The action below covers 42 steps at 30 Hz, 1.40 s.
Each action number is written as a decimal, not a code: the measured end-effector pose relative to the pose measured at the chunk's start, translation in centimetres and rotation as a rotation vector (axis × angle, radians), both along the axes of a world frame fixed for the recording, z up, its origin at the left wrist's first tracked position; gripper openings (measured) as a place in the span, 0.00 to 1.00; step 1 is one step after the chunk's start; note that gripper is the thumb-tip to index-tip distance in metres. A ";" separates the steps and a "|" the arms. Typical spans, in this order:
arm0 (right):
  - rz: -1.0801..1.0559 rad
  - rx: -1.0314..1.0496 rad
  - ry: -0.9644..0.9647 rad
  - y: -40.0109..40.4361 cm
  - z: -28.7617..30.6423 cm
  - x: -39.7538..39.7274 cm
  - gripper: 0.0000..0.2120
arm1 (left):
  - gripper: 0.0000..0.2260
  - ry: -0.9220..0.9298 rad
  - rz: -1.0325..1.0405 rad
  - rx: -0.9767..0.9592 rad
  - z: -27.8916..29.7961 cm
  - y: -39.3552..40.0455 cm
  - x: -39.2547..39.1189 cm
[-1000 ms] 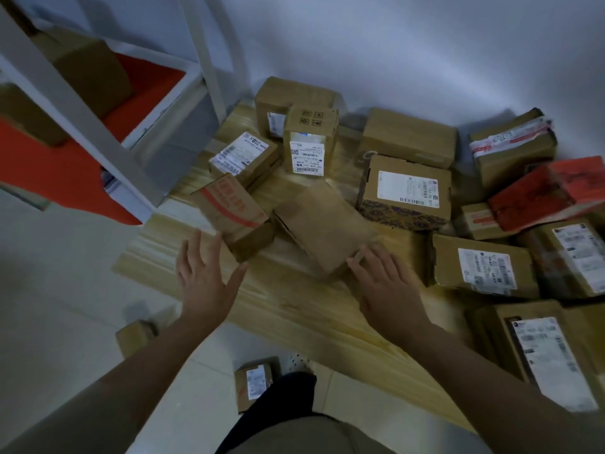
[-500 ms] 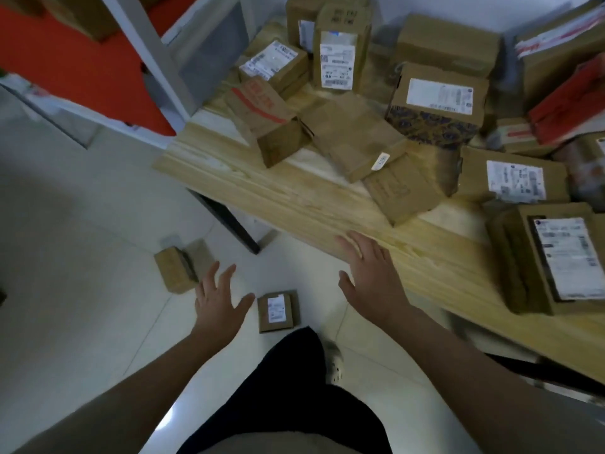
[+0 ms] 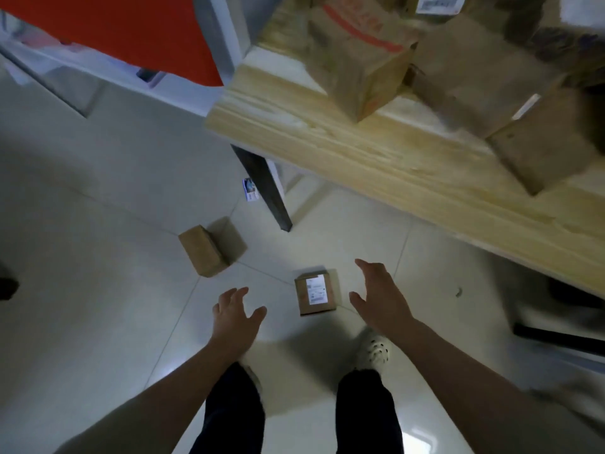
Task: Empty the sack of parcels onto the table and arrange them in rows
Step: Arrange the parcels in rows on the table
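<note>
Two brown parcels lie on the pale tiled floor: a small one with a white label (image 3: 315, 293) between my hands, and a plain one (image 3: 207, 250) further left. My left hand (image 3: 236, 317) hovers open just left of the labelled parcel, apart from it. My right hand (image 3: 379, 296) is open just right of it, fingers spread, holding nothing. Above, the wooden table (image 3: 376, 158) carries several blurred brown parcels, one with red tape (image 3: 357, 57) near the corner.
A dark table leg (image 3: 266, 188) stands behind the floor parcels, with a small card (image 3: 250, 189) on the floor beside it. A white frame with a red surface (image 3: 131, 24) fills the upper left. My legs and a white shoe (image 3: 375, 350) are below.
The view has tipped down from the table to the floor. Both hands left the table and dropped toward the labelled parcel on the floor, now flanking it.
</note>
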State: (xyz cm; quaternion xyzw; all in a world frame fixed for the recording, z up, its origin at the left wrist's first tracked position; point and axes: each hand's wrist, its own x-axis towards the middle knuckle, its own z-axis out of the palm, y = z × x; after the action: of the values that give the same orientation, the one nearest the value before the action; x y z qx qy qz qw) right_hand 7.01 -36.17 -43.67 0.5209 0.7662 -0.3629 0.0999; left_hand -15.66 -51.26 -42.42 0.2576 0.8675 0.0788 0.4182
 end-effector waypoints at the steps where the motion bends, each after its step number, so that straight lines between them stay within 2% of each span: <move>1: -0.062 -0.030 -0.026 -0.7 -2.1 -1.7 0.33 | 0.29 -0.013 -0.016 -0.018 -1.6 -0.5 -1.5; 6: -0.291 -0.206 -0.044 -5.0 -13.8 -9.7 0.34 | 0.39 -0.027 0.054 -0.084 -10.3 -2.5 -8.2; 9: -0.351 -0.222 -0.047 -6.4 -21.1 -12.2 0.33 | 0.48 -0.018 0.189 -0.091 -17.3 -2.4 -11.3; 16: -0.421 -0.194 -0.222 -5.9 -39.2 -10.3 0.45 | 0.58 0.157 0.507 -0.130 -35.5 0.2 -17.0; 21: -0.493 -0.165 -0.321 -4.6 -50.6 -9.6 0.60 | 0.60 0.299 0.667 -0.128 -47.1 2.6 -21.5; 24: -0.466 -0.043 -0.427 -4.6 -55.8 -10.1 0.64 | 0.61 0.339 0.732 -0.126 -52.7 4.0 -24.1; 26: -0.413 0.066 -0.516 -4.3 -57.1 -10.6 0.68 | 0.59 0.395 0.821 -0.103 -55.6 4.8 -25.6; 28: -0.408 0.104 -0.501 -3.3 -58.3 -10.8 0.69 | 0.52 0.515 0.887 -0.037 -57.2 5.0 -26.5; 30: -0.566 0.010 -0.339 -1.9 -58.8 -11.2 0.66 | 0.49 0.582 0.846 0.007 -57.3 4.8 -25.9; 32: -0.721 -0.085 -0.132 -2.0 -58.6 -12.4 0.63 | 0.48 0.562 0.732 0.056 -56.7 4.0 -23.5; 35: -0.838 -0.270 -0.038 -5.0 -58.4 -15.2 0.62 | 0.47 0.360 0.462 0.136 -55.3 1.8 -16.1; 36: -0.895 -0.342 -0.014 -6.1 -58.5 -15.9 0.60 | 0.47 0.269 0.433 0.148 -55.0 0.9 -13.9; 37: -0.955 -0.409 0.022 -6.9 -58.4 -16.3 0.55 | 0.47 0.193 0.453 0.150 -55.0 0.0 -12.3; 40: -1.055 -0.618 0.164 -7.4 -57.8 -16.4 0.29 | 0.47 -0.015 0.646 0.166 -55.8 -2.5 -10.9; 42: -1.070 -0.823 0.306 -7.5 -56.2 -16.4 0.19 | 0.47 -0.122 0.781 0.160 -55.7 -3.2 -11.2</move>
State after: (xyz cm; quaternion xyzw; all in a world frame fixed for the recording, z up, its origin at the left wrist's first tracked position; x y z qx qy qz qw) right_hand -9.37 -43.64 -99.84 0.6899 0.2093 -0.6929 -0.0123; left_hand -26.90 -54.42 -98.07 -0.0650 0.8648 0.3145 0.3861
